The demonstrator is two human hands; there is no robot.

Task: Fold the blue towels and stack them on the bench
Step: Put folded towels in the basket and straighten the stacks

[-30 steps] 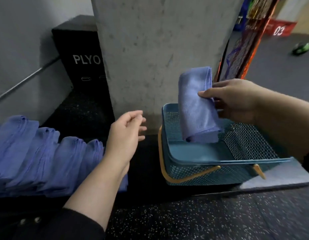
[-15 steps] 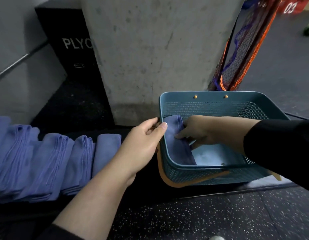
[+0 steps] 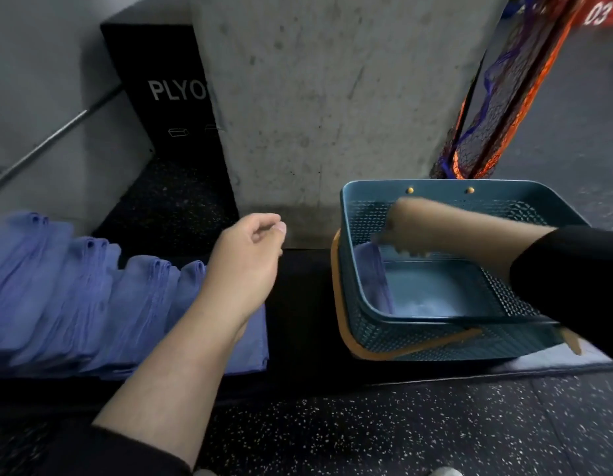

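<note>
Several folded blue towels (image 3: pixel 92 297) lie in an overlapping row on the black bench (image 3: pixel 298 304) at the left. A teal mesh basket (image 3: pixel 435 185) with an orange handle stands on the bench at the right. One folded blue towel (image 3: pixel 373 280) leans upright against the basket's inner left wall. My right hand (image 3: pixel 404 228) is inside the basket, blurred, with its fingertips at the top edge of that towel; its grip is unclear. My left hand (image 3: pixel 250 249) hovers above the bench between the row and the basket, fingers loosely curled, holding nothing.
A concrete pillar (image 3: pixel 332 97) rises directly behind the bench. A black plyo box (image 3: pixel 167 91) stands at the back left beside a slanted metal bar (image 3: pixel 40 149). Orange and blue netting (image 3: pixel 487 115) hangs behind the basket. Speckled rubber floor (image 3: pixel 366 424) lies in front.
My right hand carried the folded towel down into the basket and stood it against the left wall. My left hand touched the basket rim, then pulled back to the left.
</note>
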